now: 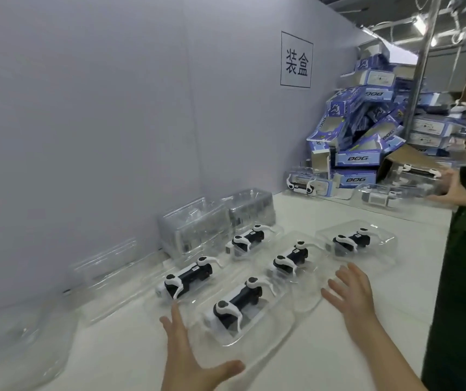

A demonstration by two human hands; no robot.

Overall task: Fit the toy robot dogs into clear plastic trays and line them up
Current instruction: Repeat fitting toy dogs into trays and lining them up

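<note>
Several black-and-white toy robot dogs lie in clear plastic trays on the white table. The nearest dog point(237, 304) sits in a tray point(271, 334) between my hands. My left hand point(189, 362) is spread flat, fingers straight, at that tray's left edge. My right hand point(350, 294) hovers with fingers straight just right of it, beside the tray of the middle dog point(291, 259). Other dogs lie at the left point(188, 277), at the back point(248, 238) and at the right point(351, 241), each in its own tray.
Stacks of empty clear trays point(198, 227) stand against the grey wall; more loose trays point(107, 277) lie at the left. A heap of blue DOG boxes point(361, 131) fills the far corner. Another person's hand point(451, 187) holds a trayed dog at far right.
</note>
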